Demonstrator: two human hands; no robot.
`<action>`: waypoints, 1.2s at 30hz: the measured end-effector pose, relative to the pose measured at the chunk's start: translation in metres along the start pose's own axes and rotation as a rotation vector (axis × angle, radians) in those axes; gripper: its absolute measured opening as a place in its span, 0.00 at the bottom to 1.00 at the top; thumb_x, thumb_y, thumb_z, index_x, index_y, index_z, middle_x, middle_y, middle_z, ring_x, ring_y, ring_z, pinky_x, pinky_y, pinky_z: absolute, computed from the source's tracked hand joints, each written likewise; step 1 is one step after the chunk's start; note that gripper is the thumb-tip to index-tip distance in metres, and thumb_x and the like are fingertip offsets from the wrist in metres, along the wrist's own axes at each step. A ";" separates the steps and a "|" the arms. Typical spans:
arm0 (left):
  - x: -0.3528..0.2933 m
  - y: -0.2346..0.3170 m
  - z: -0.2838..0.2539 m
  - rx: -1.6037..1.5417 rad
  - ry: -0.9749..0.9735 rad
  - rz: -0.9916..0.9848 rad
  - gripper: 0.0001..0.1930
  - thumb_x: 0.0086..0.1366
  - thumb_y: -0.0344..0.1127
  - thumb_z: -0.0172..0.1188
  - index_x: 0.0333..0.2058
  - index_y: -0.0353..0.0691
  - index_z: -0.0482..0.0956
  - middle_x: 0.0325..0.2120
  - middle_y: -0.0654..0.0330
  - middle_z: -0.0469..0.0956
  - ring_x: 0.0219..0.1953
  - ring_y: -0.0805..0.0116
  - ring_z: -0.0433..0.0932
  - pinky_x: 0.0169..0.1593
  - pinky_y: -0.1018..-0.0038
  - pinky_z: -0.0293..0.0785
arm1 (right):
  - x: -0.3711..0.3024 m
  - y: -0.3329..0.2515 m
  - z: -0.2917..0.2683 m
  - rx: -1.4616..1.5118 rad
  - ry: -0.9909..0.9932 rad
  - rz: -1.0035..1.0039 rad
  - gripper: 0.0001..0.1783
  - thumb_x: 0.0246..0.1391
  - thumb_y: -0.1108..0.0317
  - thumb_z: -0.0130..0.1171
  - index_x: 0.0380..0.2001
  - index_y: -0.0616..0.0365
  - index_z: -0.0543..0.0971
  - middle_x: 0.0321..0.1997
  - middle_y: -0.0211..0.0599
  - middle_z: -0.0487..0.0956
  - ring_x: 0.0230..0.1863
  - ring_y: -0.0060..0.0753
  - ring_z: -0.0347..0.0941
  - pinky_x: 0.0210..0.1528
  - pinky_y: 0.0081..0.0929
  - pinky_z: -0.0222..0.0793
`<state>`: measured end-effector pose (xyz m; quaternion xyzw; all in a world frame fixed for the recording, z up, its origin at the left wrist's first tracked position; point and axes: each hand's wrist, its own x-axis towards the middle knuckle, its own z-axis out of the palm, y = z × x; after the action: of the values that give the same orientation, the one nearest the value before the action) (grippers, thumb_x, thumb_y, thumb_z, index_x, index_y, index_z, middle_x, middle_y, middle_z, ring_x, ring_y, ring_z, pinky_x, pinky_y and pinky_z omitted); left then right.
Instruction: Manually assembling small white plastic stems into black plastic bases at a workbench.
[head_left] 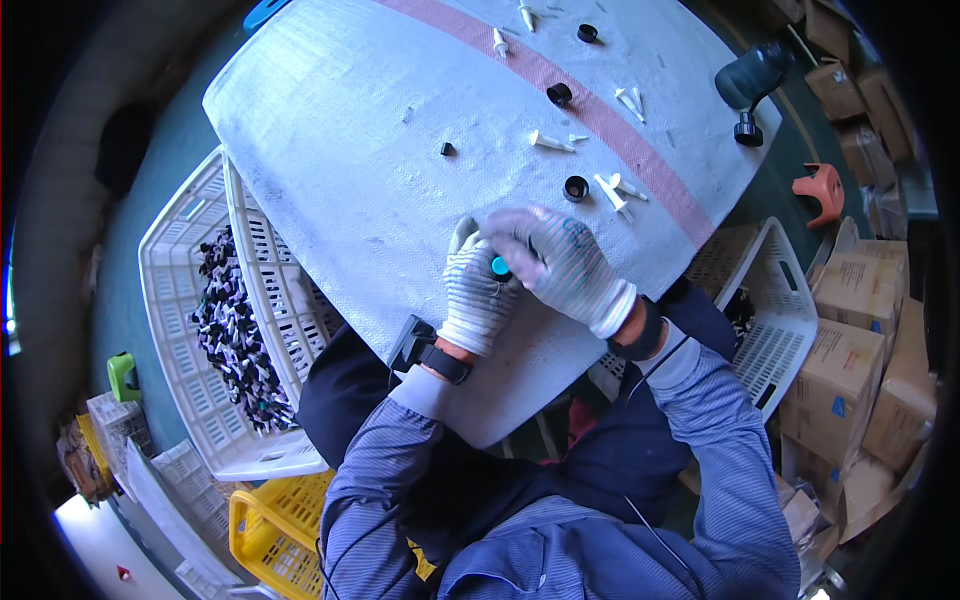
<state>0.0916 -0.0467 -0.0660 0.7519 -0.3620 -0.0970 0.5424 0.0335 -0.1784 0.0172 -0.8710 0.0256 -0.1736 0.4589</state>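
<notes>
My left hand (477, 297), in a striped knit glove, is closed round a small dark part with a round green top (500, 266); the rest of the part is hidden by the fingers. Over it reaches my gloved right hand (572, 265), its fingers bent and smeared, so I cannot tell whether they grip anything. Both hands are just above the near part of the white covered table (330, 140). Beyond them lie a black cap (575, 189) and white pointed nozzles (611, 195). A small black piece (447, 149) rests farther left.
More black caps (559, 95) and white nozzles (548, 141) are scattered toward the far right. A dark bottle (752, 75) stands at the right corner. White crates (180, 245) flank the table, one full of small black-and-white parts (232, 335). Cardboard boxes (835, 365) are stacked at right.
</notes>
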 end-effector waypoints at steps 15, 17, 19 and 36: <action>-0.020 -0.061 0.037 0.123 -0.184 0.010 0.17 0.65 0.36 0.55 0.52 0.40 0.69 0.52 0.57 0.71 0.57 0.63 0.67 0.63 0.65 0.59 | 0.051 -0.032 0.047 -0.530 -0.553 0.222 0.32 0.62 0.37 0.43 0.35 0.55 0.82 0.38 0.43 0.81 0.45 0.44 0.78 0.48 0.41 0.73; -0.022 -0.064 0.034 0.100 -0.200 -0.012 0.17 0.65 0.35 0.55 0.51 0.40 0.69 0.51 0.57 0.71 0.57 0.63 0.67 0.63 0.65 0.60 | 0.053 -0.031 0.050 -0.548 -0.608 0.265 0.32 0.62 0.37 0.43 0.38 0.55 0.82 0.43 0.43 0.79 0.51 0.41 0.74 0.52 0.39 0.71; -0.035 -0.062 0.033 0.075 -0.214 -0.038 0.17 0.65 0.35 0.55 0.51 0.40 0.69 0.51 0.57 0.71 0.57 0.63 0.68 0.62 0.66 0.60 | 0.048 -0.028 0.051 -0.560 -0.573 0.229 0.32 0.62 0.38 0.43 0.37 0.55 0.82 0.42 0.42 0.80 0.50 0.41 0.74 0.51 0.39 0.71; -0.038 -0.077 0.023 -0.049 -0.282 -0.330 0.15 0.65 0.34 0.56 0.49 0.39 0.71 0.49 0.58 0.74 0.54 0.64 0.69 0.58 0.67 0.65 | 0.052 -0.031 0.059 -0.597 -0.481 0.236 0.34 0.65 0.40 0.37 0.33 0.54 0.85 0.37 0.39 0.84 0.44 0.39 0.79 0.46 0.37 0.71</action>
<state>0.0862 -0.0273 -0.1528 0.7665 -0.3041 -0.2975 0.4811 0.0982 -0.1242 0.0262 -0.9729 0.0668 0.1043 0.1953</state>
